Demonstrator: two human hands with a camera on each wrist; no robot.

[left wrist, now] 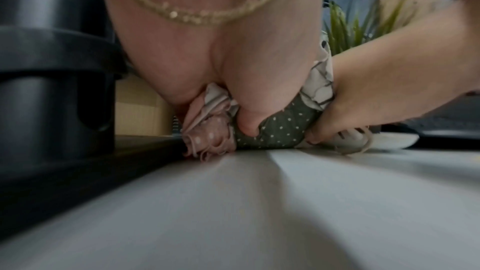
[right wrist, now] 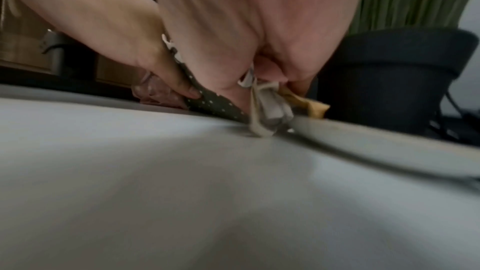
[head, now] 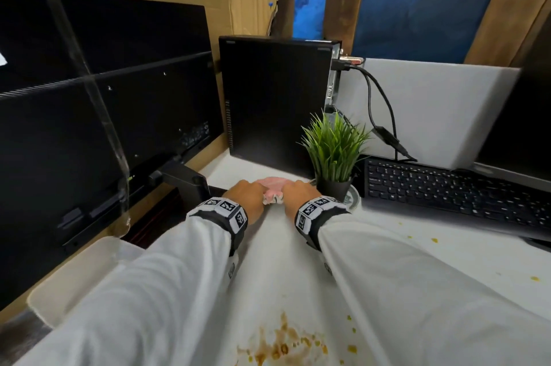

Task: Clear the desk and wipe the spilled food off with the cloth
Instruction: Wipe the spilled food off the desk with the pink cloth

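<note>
A bunched cloth (head: 272, 186), pink in the head view and patched in pink, green polka-dot and white up close (left wrist: 275, 128), lies at the back of the white desk (head: 417, 261). My left hand (head: 246, 197) grips its left end, thumb pressed into the green part (left wrist: 246, 124). My right hand (head: 298, 194) pinches its right end (right wrist: 262, 98) next to the plant pot. Brown spilled food (head: 283, 344) smears the desk's near edge, with small yellow bits (head: 433, 240) further right.
A potted green plant (head: 334, 154) on a small plate (head: 354, 197) stands just right of my hands. Behind are a black computer tower (head: 274, 97), a monitor (head: 98, 115) with its stand (head: 185, 179) on the left, and a black keyboard (head: 447, 186) on the right.
</note>
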